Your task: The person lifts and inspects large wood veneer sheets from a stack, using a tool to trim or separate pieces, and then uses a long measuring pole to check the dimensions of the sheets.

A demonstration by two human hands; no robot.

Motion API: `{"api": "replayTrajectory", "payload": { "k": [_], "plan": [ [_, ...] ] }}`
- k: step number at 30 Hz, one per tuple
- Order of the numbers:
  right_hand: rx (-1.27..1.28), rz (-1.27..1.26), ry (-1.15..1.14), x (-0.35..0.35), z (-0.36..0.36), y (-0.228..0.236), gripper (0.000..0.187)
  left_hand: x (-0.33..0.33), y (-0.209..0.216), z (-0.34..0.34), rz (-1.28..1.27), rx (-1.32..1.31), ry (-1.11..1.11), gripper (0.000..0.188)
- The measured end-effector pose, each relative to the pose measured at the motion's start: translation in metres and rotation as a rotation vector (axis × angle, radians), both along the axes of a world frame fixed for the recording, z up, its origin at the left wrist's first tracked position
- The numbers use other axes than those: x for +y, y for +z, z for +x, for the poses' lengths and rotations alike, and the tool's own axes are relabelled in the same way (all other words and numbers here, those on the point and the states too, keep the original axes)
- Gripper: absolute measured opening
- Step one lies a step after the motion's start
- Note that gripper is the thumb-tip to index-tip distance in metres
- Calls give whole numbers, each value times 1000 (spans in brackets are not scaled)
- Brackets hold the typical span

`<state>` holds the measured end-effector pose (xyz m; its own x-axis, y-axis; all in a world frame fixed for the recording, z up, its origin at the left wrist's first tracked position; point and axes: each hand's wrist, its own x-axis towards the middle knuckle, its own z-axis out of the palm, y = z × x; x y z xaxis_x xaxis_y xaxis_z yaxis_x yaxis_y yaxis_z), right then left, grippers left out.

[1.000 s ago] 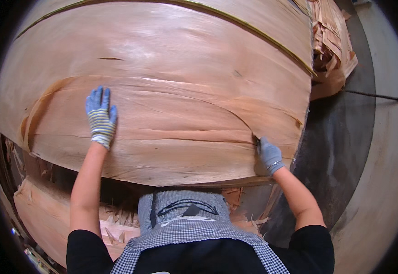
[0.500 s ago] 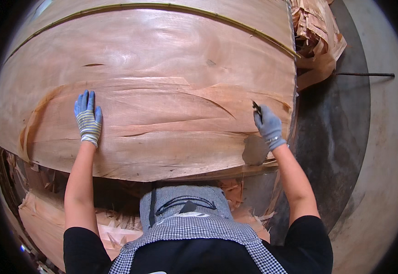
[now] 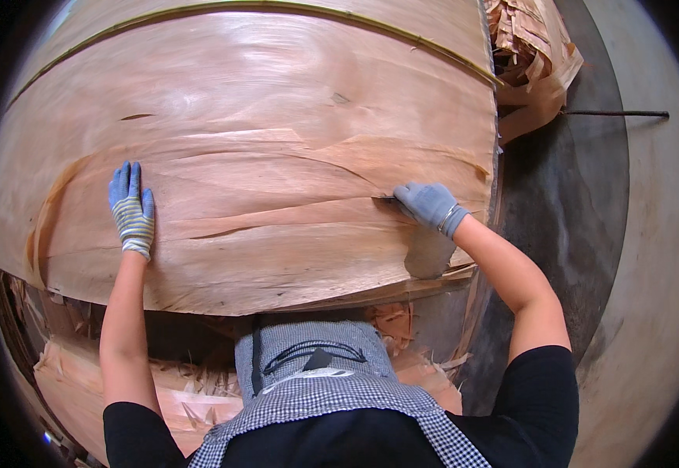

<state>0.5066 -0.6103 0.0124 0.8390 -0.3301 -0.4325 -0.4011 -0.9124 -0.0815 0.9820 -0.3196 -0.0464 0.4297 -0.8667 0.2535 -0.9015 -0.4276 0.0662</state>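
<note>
A broad sheet of pinkish wood veneer (image 3: 277, 86) fills the surface in front of me, with a torn, loose-edged strip of thinner veneer (image 3: 246, 175) lying across its nearer half. My left hand (image 3: 131, 210), in a striped blue-and-white glove, lies flat on that strip near its left end, fingers stretched out. My right hand (image 3: 429, 207), in a grey-blue glove, is closed around a small dark knife (image 3: 384, 198). Its tip meets the veneer beside a long split; the handle is hidden in the fist.
A thin bamboo strip (image 3: 277, 6) curves across the far part of the sheet. A bundle of veneer scraps (image 3: 534, 54) stands at the far right, near a dark rod (image 3: 616, 114). A grey patch (image 3: 431, 253) shows by the near right edge. More scraps (image 3: 160, 382) lie below.
My right hand has moved left, bringing the knife from above the sheet's right side down to the veneer. My left hand stays flat; the whole view has shifted slightly.
</note>
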Motion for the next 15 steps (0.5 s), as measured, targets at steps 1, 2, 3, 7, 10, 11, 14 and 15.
{"api": "replayTrajectory", "payload": {
  "k": [1,2,3,7,10,11,14,15],
  "plan": [
    [12,-24,-8,0,0,-1,11,0,-1,1,3,-7,2,52],
    [23,2,-19,-3,-1,-2,11,0,-2,2,13,-9,5,52],
    [39,6,-38,-6,-2,-3,11,0,-3,2,-3,-12,-16,52],
    [118,14,-129,-22,-20,-4,12,2,-4,3,-1,-17,-25,51],
    [98,-40,-130,-28,-37,0,13,1,-2,1,-8,-11,-8,52],
    [65,-60,-126,-29,-42,3,15,0,-1,0,-8,-3,-11,52],
    [88,-48,-129,-36,-46,12,18,-2,3,-2,5,-4,19,53],
    [-97,-108,-240,-42,-44,15,21,-2,4,-2,2,-10,11,53]
  ]
}}
